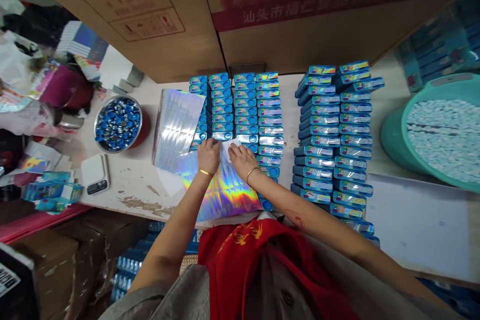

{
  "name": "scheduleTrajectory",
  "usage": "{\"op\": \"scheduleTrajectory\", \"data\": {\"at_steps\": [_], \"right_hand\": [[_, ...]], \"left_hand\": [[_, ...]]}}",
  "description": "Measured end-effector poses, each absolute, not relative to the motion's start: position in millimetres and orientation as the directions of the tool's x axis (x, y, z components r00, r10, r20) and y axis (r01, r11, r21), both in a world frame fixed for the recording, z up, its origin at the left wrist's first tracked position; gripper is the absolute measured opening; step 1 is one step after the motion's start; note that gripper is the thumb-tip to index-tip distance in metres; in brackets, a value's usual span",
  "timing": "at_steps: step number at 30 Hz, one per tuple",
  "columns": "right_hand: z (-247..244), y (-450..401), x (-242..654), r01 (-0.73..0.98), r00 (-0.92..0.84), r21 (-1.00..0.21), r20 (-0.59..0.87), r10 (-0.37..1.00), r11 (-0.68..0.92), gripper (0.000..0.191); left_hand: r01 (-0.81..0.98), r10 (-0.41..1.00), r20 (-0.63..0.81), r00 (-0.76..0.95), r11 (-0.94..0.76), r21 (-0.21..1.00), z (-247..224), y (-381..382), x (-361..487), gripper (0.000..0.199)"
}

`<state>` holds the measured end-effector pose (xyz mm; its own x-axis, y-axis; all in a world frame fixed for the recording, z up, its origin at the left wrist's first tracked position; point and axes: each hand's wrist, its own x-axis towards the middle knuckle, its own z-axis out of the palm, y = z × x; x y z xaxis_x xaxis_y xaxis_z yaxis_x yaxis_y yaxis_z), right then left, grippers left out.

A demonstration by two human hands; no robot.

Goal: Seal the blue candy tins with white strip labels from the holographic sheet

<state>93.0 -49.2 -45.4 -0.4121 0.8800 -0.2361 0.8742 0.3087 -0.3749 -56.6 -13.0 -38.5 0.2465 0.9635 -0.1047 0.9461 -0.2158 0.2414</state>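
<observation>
A shiny holographic sheet lies at the table's front edge, partly over the rows of blue boxes, with a pale strip along its far edge. My left hand pinches that far edge with thumb and fingers together. Close on its right, my right hand also has its fingers closed at the edge, by the pale strip. What sits right between the fingertips is too small to make out. Another silvery sheet lies to the left, overlapping the boxes. Just beyond my hands stand small blue boxes in several columns.
More blue boxes stand in two columns at right. A bowl of blue caps and a white device are at left. A teal tub with white pieces stands far right. Large cartons wall off the back.
</observation>
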Motion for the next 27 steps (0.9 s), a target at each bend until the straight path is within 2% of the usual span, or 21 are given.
{"op": "scheduleTrajectory", "data": {"at_steps": [6, 10, 13, 15, 17, 18, 20, 22, 24, 27], "right_hand": [[-48, -55, 93, 0.873, -0.392, -0.398, -0.233, 0.890, 0.280, 0.046], [-47, -55, 92, 0.865, -0.370, -0.438, -0.224, 0.901, 0.246, 0.046], [-49, -52, 95, 0.791, -0.341, -0.586, -0.183, 0.922, 0.176, 0.043], [-48, -53, 102, 0.709, -0.286, -0.697, -0.147, 0.947, 0.106, 0.036], [-43, -62, 112, 0.568, -0.153, -0.823, -0.132, 0.979, -0.023, 0.034], [-39, -70, 118, 0.453, -0.071, -0.884, -0.163, 0.984, -0.114, 0.042], [-29, -91, 132, 0.138, 0.025, -0.947, -0.290, 0.957, -0.290, 0.061], [-19, -115, 147, -0.076, 0.019, -0.928, -0.366, 0.930, -0.364, 0.060], [-13, -136, 162, -0.098, 0.044, -0.937, -0.340, 0.939, -0.335, 0.046], [-17, -151, 185, 0.064, 0.169, -0.960, -0.259, 0.951, -0.273, 0.034]], "left_hand": [[0.929, 0.947, -0.091, 0.307, -0.278, 0.245, -43, -31, -57, 0.027], [0.916, 0.943, -0.077, 0.324, -0.292, 0.275, -29, -63, -55, 0.017], [0.868, 0.979, 0.005, 0.205, -0.184, 0.462, -3, -94, -47, 0.008], [0.740, 0.999, 0.052, -0.007, -0.030, 0.671, 16, -108, -38, 0.011], [0.486, 0.976, -0.004, -0.217, 0.112, 0.867, 31, -113, -28, 0.015], [0.342, 0.960, -0.066, -0.272, 0.161, 0.926, 35, -113, -22, 0.018], [0.104, 0.939, -0.194, -0.284, 0.232, 0.967, 38, -112, -9, 0.023], [-0.020, 0.929, -0.287, -0.235, 0.291, 0.957, 31, -111, 4, 0.025], [-0.061, 0.920, -0.356, -0.164, 0.351, 0.934, 18, -112, 19, 0.025], [0.030, 0.916, -0.394, -0.072, 0.397, 0.917, -5, -114, 41, 0.020]]}}
